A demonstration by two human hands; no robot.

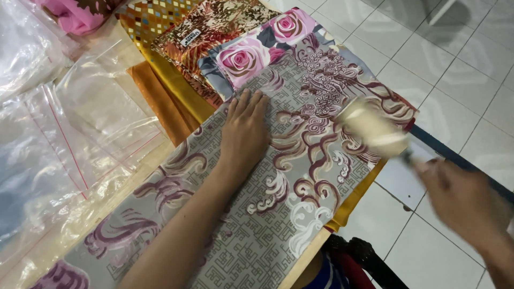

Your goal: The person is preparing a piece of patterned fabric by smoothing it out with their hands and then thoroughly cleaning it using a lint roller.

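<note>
Two hands: the left hand (245, 131) at the centre, the right hand (466, 200) at lower right. One cream roller (373, 130). About five patterned cloths (267, 203) overlap. Several clear plastic bags (80, 134) lie at left; exact number unclear.

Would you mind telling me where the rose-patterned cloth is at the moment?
In the head view, the rose-patterned cloth lies at top centre, just beyond the left hand, partly tucked under the grey swirl-patterned fabric.

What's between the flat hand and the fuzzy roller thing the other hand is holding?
Only cloth. In the head view, the grey fabric with maroon swirls spreads between the left hand, pressed flat on it, and the blurred cream roller held by the right hand.
</note>
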